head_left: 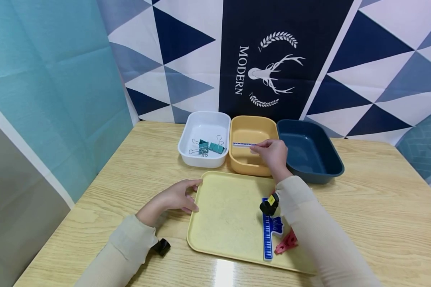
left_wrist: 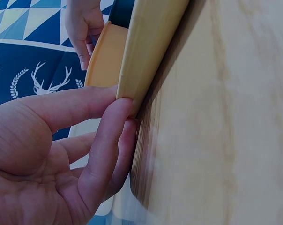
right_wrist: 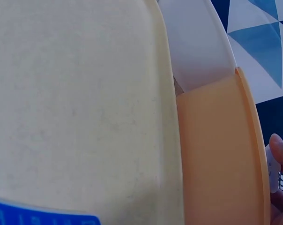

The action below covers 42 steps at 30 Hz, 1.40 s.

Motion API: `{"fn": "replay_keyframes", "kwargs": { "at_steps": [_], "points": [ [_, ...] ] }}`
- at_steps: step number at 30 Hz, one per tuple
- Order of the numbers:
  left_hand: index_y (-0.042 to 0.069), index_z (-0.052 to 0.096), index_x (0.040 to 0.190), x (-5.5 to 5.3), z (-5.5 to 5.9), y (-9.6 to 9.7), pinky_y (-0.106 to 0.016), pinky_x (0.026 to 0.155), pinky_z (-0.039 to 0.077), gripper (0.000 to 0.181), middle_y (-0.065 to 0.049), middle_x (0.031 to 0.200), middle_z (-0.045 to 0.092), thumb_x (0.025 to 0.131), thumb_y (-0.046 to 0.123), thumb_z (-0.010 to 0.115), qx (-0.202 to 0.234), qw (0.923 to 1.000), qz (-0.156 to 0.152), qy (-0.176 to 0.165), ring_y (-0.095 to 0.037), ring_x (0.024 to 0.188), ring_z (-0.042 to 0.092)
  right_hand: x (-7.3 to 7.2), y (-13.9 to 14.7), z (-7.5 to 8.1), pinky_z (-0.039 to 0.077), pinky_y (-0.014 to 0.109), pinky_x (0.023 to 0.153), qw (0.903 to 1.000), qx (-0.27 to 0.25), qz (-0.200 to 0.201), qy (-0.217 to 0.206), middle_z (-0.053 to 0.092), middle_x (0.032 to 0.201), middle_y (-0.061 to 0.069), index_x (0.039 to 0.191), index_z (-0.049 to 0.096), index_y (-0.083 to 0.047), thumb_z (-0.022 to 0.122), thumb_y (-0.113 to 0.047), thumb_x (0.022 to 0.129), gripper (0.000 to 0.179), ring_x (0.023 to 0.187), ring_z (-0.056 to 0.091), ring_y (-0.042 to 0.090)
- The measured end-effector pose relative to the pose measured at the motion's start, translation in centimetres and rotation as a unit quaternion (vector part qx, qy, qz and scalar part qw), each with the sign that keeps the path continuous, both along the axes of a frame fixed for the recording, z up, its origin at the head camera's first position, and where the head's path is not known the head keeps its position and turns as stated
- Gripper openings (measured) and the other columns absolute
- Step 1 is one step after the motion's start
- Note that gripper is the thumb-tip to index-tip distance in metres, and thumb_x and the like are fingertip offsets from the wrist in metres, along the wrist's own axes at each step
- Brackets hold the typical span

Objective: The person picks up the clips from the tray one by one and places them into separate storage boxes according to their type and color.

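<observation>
My right hand point(head_left: 273, 153) pinches a narrow blue-and-white strip, which looks like a ruler point(head_left: 241, 144), over the yellow bin point(head_left: 253, 169). In the right wrist view only fingertips and the strip's pale face show beyond the bin's rim. My left hand point(head_left: 176, 195) grips the left edge of a pale yellow tray point(head_left: 226, 215), its fingers bent at the rim in the left wrist view. On the tray's right side lie a blue ruler point(head_left: 267, 239) with a shaped, printed side piece and a red clip point(head_left: 286, 242), both near my right forearm.
Left of the yellow bin stands a white bin point(head_left: 204, 161) holding green binder clips point(head_left: 203, 146). A dark blue bin point(head_left: 309, 149) stands to its right. All three back onto a patterned cloth point(head_left: 190, 79) behind the wooden table point(head_left: 136, 159).
</observation>
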State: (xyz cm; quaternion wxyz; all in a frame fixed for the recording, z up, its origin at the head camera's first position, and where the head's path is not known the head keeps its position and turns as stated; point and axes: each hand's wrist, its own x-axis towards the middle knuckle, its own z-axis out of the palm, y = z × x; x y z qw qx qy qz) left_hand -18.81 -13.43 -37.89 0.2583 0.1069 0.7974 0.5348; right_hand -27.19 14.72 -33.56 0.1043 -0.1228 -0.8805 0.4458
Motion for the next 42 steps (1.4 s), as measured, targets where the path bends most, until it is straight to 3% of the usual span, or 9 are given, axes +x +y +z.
{"fn": "replay_keyframes", "kwargs": {
  "at_steps": [6,14,26,34,42],
  "points": [
    [0.002,0.032,0.144,0.0,0.1,-0.1,-0.033,0.061,0.058,0.086,-0.013,0.116,0.042,0.069,-0.017,0.070,-0.004,1.0000,0.001,0.000,-0.019,0.068,0.058,-0.5,0.0,0.0,0.039,0.027,0.054,0.9999,0.004,-0.006,-0.013,0.067,0.089,0.009,0.086,0.074,-0.005,0.078,-0.030,0.076,0.027,0.079,0.050,0.018],
    [0.004,0.032,0.144,-0.1,-0.1,-0.1,-0.033,0.060,0.058,0.087,-0.013,0.116,0.042,0.069,-0.015,0.071,-0.008,1.0000,-0.002,0.001,-0.018,0.067,0.054,-1.2,0.0,0.1,0.041,0.028,0.062,0.9990,0.032,0.004,-0.030,0.067,0.092,0.010,0.085,0.074,-0.004,0.077,-0.032,0.076,0.030,0.086,0.052,0.023],
    [0.006,0.032,0.145,-0.2,-0.3,-0.2,-0.033,0.061,0.058,0.087,-0.012,0.116,0.042,0.070,-0.014,0.072,-0.011,0.9999,0.000,-0.003,-0.018,0.067,0.055,-2.1,0.4,0.1,0.044,0.029,0.062,0.9977,0.042,0.012,-0.052,0.067,0.085,0.009,0.086,0.073,-0.001,0.076,-0.029,0.077,0.030,0.089,0.052,0.025],
    [0.005,0.032,0.145,-0.4,-0.3,-0.2,-0.033,0.060,0.058,0.087,-0.012,0.114,0.042,0.070,-0.014,0.072,-0.014,0.9999,0.000,-0.001,-0.018,0.066,0.054,-1.9,1.1,0.3,0.047,0.030,0.076,0.9966,-0.027,0.014,-0.076,0.059,0.109,0.013,0.107,0.068,-0.004,0.065,-0.029,0.087,0.033,0.093,0.051,0.023],
    [0.005,0.032,0.145,-0.2,-0.2,0.0,-0.033,0.061,0.058,0.087,-0.012,0.115,0.042,0.069,-0.016,0.071,-0.015,0.9999,0.006,-0.002,-0.019,0.068,0.055,-1.2,1.0,1.0,0.053,0.034,0.086,0.9904,-0.125,0.018,-0.055,0.055,0.112,0.015,0.117,0.058,-0.002,0.059,-0.030,0.090,0.039,0.098,0.056,0.026]
  ]
}}
